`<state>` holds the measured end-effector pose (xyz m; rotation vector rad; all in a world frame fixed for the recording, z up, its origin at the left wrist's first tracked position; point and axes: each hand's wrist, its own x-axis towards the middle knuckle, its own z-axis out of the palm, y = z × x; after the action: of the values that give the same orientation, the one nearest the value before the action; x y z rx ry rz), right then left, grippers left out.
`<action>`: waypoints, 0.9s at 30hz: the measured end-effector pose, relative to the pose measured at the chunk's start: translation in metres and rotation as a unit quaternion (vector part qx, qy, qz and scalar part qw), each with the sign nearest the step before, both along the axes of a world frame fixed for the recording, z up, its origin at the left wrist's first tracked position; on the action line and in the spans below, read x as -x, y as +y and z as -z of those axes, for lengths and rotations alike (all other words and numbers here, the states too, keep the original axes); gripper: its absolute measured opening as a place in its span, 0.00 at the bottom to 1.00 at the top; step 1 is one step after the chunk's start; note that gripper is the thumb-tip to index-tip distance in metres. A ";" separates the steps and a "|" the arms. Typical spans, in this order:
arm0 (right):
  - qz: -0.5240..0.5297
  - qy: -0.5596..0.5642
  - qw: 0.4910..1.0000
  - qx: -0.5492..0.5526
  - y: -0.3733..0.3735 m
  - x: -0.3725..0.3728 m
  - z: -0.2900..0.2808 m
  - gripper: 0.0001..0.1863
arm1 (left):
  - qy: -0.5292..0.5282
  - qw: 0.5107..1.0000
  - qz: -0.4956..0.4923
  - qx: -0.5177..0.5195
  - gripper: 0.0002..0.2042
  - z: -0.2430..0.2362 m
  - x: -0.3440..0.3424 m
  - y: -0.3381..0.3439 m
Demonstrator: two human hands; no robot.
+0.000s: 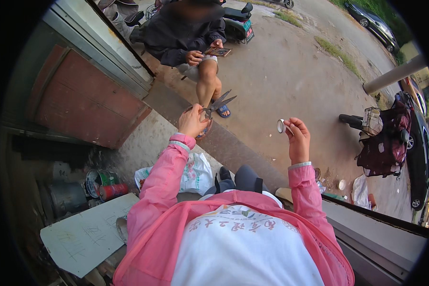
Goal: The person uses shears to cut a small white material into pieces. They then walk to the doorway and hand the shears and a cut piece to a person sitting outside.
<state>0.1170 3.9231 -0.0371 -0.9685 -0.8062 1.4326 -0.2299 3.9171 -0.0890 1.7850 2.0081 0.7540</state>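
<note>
The left hand point(191, 123) has its grip clamped around the handles of a pair of dark scissors point(219, 105). The two blades are spread apart, and their tips point up and away from the body. The right hand point(298, 140) has its grip pinched together on a small white ring point(283, 127), with the thumb and fingers at its side. The ring's round hole faces mostly to the left. The scissors and the ring are both up in the air, well apart from each other. Pink sleeves point(152, 202) cover both arms. Below the hands is a pale floor point(152, 131), and along its outer edge runs a dark strip point(252, 162). A white plastic bag point(198, 176) lies on the floor near that edge, partly behind the left sleeve. To the left of the bag are a red can point(113, 191) and a big grey pot point(67, 196), close together. A pale flat board point(88, 233) with thin lines on it is in front of them. Past the strip, on the brown ground point(291, 86) outside, a person in a dark jacket point(176, 38) sits with a phone point(218, 51) held in two hands. That person wears blue slippers point(223, 112), and the scissors show in front of their lower legs. Far to the right stands a bike with a dark red cover point(386, 143), next to a black car point(418, 167).
</note>
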 end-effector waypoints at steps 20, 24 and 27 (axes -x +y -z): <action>-0.011 0.027 0.997 0.067 0.231 0.036 0.029 0.09 | 0.087 0.996 -0.008 0.024 0.17 0.042 0.040 0.195; -0.028 0.030 0.997 0.072 0.250 0.041 0.033 0.10 | 0.177 0.983 -0.029 0.040 0.15 0.057 0.051 0.209; -0.041 0.026 0.996 0.079 0.260 0.051 0.030 0.10 | 0.166 0.985 -0.051 -0.016 0.15 0.071 0.059 0.216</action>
<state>0.0657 4.1830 -0.0672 -1.0216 -0.7095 1.6055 -0.2886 4.1336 -0.1598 1.9436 2.3262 0.5487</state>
